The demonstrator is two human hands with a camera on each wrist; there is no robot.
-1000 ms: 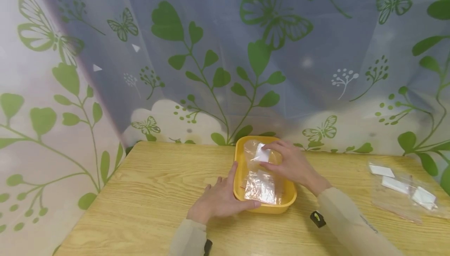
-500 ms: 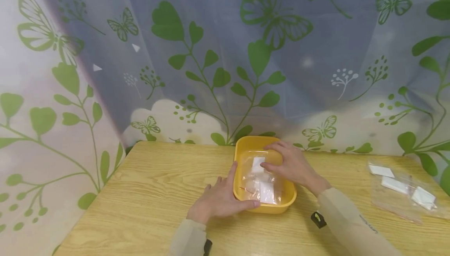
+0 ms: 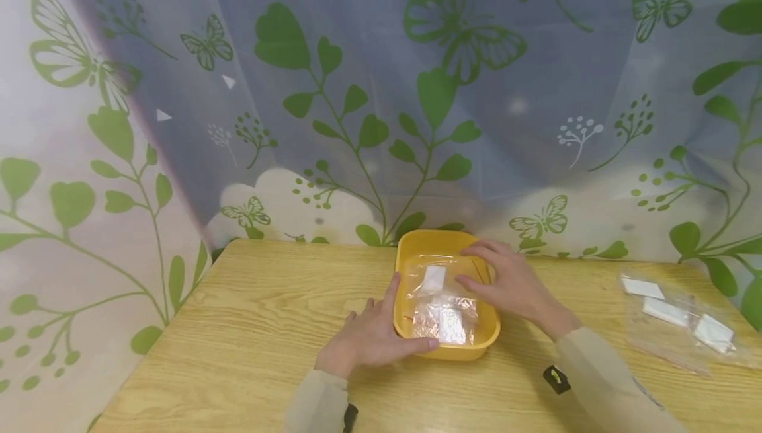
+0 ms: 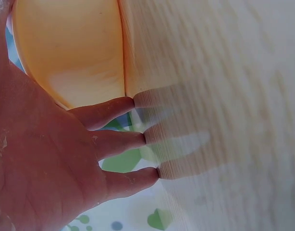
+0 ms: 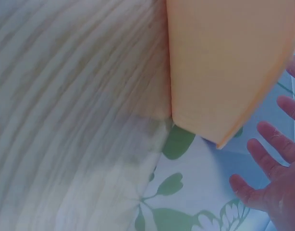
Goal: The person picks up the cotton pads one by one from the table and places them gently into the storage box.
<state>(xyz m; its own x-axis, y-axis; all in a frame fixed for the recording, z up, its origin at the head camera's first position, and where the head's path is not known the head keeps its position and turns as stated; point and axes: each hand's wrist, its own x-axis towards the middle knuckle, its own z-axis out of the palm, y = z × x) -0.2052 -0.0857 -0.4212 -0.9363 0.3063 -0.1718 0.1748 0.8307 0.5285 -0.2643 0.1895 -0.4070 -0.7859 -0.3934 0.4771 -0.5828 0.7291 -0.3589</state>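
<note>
A yellow plastic tub (image 3: 455,354) stands on the table with clear plastic bags inside, each showing a white rectangular piece. One bag (image 3: 433,279) lies toward the middle, another bag (image 3: 451,327) nearer the front. My left hand (image 3: 375,337) spreads around the tub's front left corner, thumb along the front rim. In the left wrist view, fingertips (image 4: 152,174) of the left hand touch the tabletop beside the tub. Over the tub's right side my right hand (image 3: 514,284) is spread and holds nothing. The right wrist view shows its fingers (image 5: 265,156) apart, beside the tub's wall (image 5: 224,62).
On the right of the wooden table (image 3: 268,314) lie more clear bags (image 3: 667,317) with several white pieces. A patterned curtain (image 3: 357,122) hangs right behind the tub. Black straps, one strap (image 3: 557,379) by the right sleeve, show at the wrists.
The right hand has let go of a bag, which dropped flat into the tub, and has drawn back slightly right. The left hand has stayed at the tub's corner.
</note>
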